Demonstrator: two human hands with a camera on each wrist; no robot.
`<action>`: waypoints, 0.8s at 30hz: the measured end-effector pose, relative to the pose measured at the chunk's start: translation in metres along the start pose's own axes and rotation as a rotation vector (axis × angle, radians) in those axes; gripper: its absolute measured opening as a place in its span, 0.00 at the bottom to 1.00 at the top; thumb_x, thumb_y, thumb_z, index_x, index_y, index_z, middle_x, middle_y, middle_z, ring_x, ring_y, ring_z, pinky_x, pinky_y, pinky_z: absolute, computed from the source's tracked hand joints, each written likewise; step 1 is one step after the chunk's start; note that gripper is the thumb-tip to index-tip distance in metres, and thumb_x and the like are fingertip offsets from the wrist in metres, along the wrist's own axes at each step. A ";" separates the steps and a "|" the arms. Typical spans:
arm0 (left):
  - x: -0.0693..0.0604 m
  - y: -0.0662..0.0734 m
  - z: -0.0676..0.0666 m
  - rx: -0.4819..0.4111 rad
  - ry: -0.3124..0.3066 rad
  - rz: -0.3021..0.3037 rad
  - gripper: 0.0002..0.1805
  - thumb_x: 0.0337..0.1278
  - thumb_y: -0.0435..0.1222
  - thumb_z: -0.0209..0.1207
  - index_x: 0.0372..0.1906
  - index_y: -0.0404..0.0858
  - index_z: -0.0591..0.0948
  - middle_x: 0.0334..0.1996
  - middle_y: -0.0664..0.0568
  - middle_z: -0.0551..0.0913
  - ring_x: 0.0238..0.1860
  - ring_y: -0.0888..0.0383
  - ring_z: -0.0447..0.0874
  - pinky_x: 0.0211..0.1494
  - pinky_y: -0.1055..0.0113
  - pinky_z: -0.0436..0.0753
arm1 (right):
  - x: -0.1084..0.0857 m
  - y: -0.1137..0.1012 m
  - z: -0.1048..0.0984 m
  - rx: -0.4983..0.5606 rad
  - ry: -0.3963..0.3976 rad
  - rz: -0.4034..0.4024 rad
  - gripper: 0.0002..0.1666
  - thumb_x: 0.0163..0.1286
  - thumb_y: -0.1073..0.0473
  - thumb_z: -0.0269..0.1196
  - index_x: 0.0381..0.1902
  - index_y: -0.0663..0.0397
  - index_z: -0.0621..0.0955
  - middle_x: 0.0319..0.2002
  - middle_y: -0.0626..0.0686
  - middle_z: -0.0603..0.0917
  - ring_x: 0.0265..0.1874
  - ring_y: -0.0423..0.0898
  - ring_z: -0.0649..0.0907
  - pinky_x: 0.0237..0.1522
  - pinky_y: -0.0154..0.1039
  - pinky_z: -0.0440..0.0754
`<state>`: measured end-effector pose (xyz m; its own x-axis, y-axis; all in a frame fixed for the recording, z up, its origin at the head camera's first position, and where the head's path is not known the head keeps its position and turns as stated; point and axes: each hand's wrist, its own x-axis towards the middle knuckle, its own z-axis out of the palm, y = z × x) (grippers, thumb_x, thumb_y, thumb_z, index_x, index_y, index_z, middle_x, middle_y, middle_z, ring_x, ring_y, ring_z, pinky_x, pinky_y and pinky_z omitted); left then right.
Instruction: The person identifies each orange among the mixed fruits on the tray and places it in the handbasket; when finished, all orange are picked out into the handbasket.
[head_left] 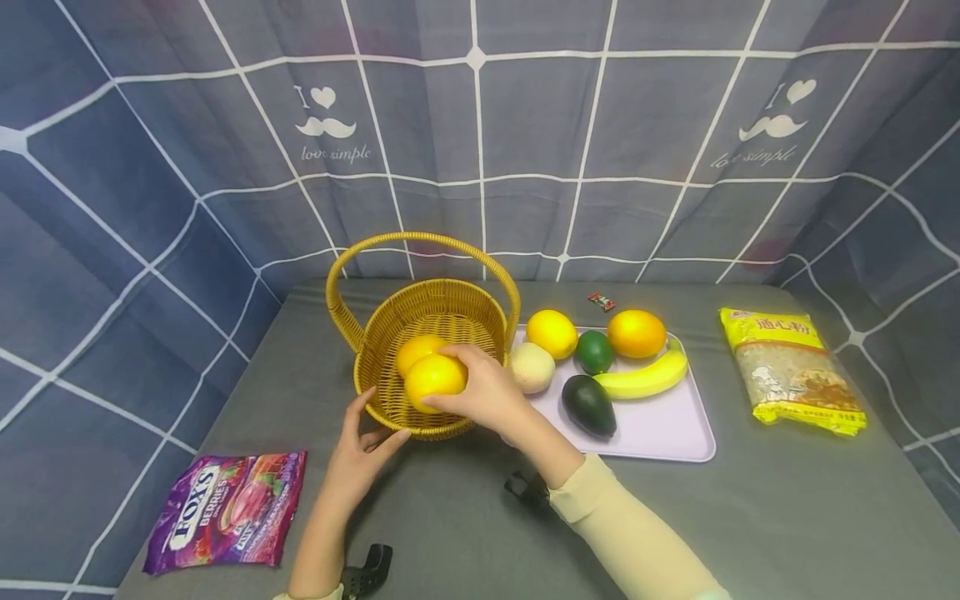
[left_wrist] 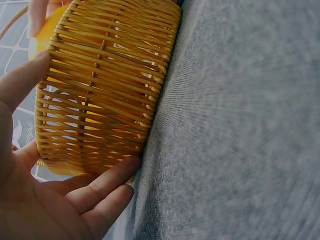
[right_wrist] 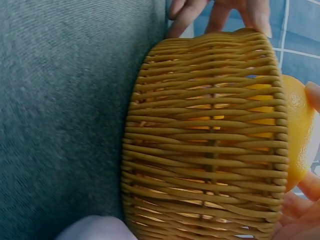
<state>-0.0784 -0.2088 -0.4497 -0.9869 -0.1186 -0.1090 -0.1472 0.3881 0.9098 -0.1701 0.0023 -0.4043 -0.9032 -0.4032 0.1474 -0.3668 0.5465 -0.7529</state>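
Note:
My right hand [head_left: 487,387] pinches a yellow-orange orange [head_left: 435,382] between thumb and fingers, inside the mouth of the wicker basket [head_left: 450,293]. A second similar fruit [head_left: 414,350] lies in the basket, partly hidden behind the held one. At the basket's near left, my left hand [head_left: 358,462] holds its side, the thumb and a finger at the rim. In the left wrist view, the other fingers [left_wrist: 107,187] rest along the woven wall. Through the right wrist view, the orange [right_wrist: 297,130] shows above the rim with fingertips on it.
Right of the basket, a lilac tray [head_left: 660,429] carries a banana [head_left: 645,377], a dark avocado [head_left: 588,406], a pale round fruit [head_left: 532,368] and other fruit. A purple candy bag [head_left: 225,510] lies left, a yellow food packet [head_left: 791,371] far right, a small wrapped candy [head_left: 602,301] behind the tray.

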 end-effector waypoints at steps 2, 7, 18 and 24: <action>0.000 0.001 0.000 0.004 0.001 0.007 0.49 0.56 0.48 0.66 0.76 0.53 0.48 0.75 0.38 0.42 0.61 0.37 0.71 0.58 0.41 0.72 | 0.002 0.001 0.002 -0.014 -0.003 -0.001 0.46 0.47 0.35 0.74 0.61 0.47 0.76 0.57 0.48 0.78 0.53 0.46 0.77 0.53 0.46 0.75; -0.001 0.000 0.000 0.018 0.009 0.009 0.49 0.56 0.49 0.66 0.75 0.54 0.48 0.75 0.38 0.44 0.61 0.37 0.72 0.58 0.40 0.72 | 0.006 -0.001 0.006 -0.040 -0.024 -0.026 0.45 0.47 0.34 0.74 0.60 0.49 0.76 0.56 0.50 0.78 0.51 0.47 0.78 0.52 0.45 0.76; 0.000 -0.002 0.001 0.008 0.012 0.014 0.47 0.56 0.48 0.66 0.75 0.55 0.50 0.74 0.38 0.45 0.60 0.37 0.73 0.56 0.41 0.73 | 0.008 -0.006 0.012 -0.108 -0.118 -0.032 0.45 0.49 0.34 0.72 0.60 0.51 0.76 0.53 0.50 0.78 0.46 0.45 0.79 0.47 0.44 0.78; 0.001 -0.004 0.001 0.013 0.015 0.015 0.47 0.56 0.48 0.67 0.75 0.55 0.50 0.74 0.38 0.45 0.59 0.38 0.73 0.56 0.42 0.74 | 0.006 -0.005 0.016 -0.185 -0.118 -0.072 0.42 0.49 0.34 0.72 0.57 0.49 0.77 0.49 0.48 0.79 0.41 0.43 0.79 0.42 0.42 0.78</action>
<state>-0.0785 -0.2096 -0.4540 -0.9879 -0.1267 -0.0889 -0.1331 0.4014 0.9062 -0.1703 -0.0151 -0.4098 -0.8451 -0.5226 0.1124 -0.4734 0.6341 -0.6114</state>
